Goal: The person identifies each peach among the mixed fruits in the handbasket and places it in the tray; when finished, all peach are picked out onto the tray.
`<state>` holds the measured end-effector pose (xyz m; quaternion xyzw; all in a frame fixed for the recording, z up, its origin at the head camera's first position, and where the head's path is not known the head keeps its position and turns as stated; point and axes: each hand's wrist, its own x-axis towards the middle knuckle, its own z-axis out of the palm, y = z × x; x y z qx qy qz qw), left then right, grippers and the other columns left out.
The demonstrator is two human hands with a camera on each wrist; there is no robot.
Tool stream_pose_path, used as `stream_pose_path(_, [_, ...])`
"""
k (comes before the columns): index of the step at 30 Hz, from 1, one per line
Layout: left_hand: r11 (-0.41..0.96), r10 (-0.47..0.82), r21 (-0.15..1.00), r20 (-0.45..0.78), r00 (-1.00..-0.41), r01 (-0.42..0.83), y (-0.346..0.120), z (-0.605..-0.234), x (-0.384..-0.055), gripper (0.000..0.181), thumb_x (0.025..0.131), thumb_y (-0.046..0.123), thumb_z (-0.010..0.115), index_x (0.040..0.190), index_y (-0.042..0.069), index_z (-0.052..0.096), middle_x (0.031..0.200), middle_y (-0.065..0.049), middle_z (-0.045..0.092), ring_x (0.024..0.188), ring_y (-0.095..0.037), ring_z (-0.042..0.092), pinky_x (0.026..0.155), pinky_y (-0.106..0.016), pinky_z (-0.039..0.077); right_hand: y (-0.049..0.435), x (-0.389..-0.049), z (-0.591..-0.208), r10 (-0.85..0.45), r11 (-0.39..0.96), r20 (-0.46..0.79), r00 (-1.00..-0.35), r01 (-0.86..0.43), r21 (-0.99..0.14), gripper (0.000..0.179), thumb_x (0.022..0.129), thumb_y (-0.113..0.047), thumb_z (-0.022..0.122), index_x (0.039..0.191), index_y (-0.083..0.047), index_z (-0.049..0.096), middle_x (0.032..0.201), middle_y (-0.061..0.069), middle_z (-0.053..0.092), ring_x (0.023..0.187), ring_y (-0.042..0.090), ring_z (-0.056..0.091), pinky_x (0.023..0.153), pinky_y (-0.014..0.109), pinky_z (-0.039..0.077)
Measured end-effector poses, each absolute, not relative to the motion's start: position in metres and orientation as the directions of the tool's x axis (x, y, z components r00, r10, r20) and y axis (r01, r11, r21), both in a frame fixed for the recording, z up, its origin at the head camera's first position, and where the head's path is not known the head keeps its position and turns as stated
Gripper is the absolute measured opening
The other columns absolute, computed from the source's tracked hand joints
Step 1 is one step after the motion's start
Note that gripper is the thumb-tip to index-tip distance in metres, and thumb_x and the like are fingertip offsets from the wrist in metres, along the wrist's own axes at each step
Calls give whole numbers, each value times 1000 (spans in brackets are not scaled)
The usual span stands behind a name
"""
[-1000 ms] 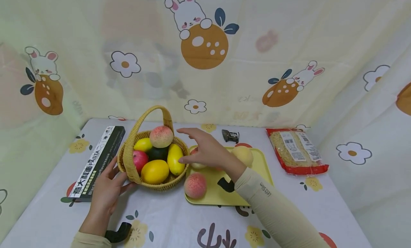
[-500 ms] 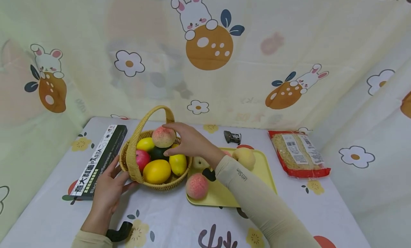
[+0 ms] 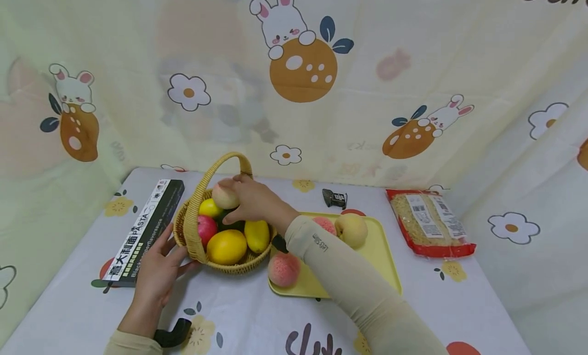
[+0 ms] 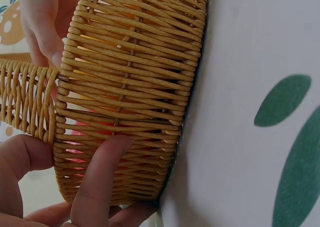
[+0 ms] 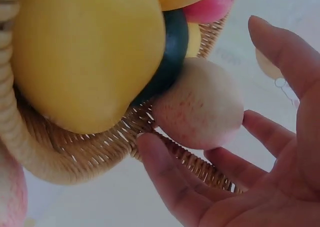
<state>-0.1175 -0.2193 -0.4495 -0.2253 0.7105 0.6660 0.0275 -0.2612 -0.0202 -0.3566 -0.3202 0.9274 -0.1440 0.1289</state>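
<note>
A wicker basket (image 3: 239,266) with a tall handle holds several fruits: a yellow lemon (image 3: 226,246), a longer yellow fruit (image 3: 257,236), a pinkish-red one (image 3: 207,228) and a dark green one (image 5: 172,52). On top at the back sits a peach (image 3: 223,195). My right hand (image 3: 259,202) reaches over the basket, fingertips against the peach; in the right wrist view its thumb (image 5: 280,47) stands apart from it. With my left hand (image 3: 156,273) I hold the basket's left wall, one finger (image 4: 102,177) pressed on the weave near the handle's base.
Right of the basket lies a yellow tray (image 3: 381,253) with a peach (image 3: 284,269), another pink fruit (image 3: 325,223) and a pale yellow fruit (image 3: 352,231). A black pasta box (image 3: 158,227) lies left, a small black packet (image 3: 334,197) behind, a red-edged bag (image 3: 432,222) far right.
My right hand has moved left from beside the basket to the top peach, which has shifted slightly left and turned its paler side. The left hand stays at the basket.
</note>
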Motion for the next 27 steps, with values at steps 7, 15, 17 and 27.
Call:
stream_pose_path(7, [6,-285,936,-337,-897,-353,-219,-449,-118,86,102,17,66,168,43,18,173,-14,32,135,-36,57,89,-38,66,-32,-266,-363,-614,771,-141,-777,-552,-319,92,87,-46,85,165,-30,38,172,14,32,144,34,53,119,51,48])
stream_pose_path(15, [17,-275,939,-326,-904,-343,-220,-450,-118,86,102,16,66,168,43,18,173,-12,33,119,-23,65,89,-38,66,-46,-270,-365,-584,785,-112,-804,-524,-331,92,88,-40,85,165,-28,37,165,15,39,114,26,65,105,40,57])
stream_pose_path(17, [17,-277,939,-325,-904,-343,-220,-450,-118,86,102,17,66,168,43,18,173,-12,33,120,-24,65,89,-37,66,-50,-270,-366,-558,799,-107,-823,-499,-334,92,87,-39,86,165,-29,38,162,15,41,105,23,65,97,36,60])
stream_pose_path(27, [23,-283,938,-327,-902,-347,-220,-451,-118,87,101,17,66,168,43,18,172,-14,34,129,-32,61,88,-37,66,-63,-266,-370,-482,838,-57,-874,-441,-322,75,86,-40,88,148,-29,47,135,12,47,75,20,63,67,27,56])
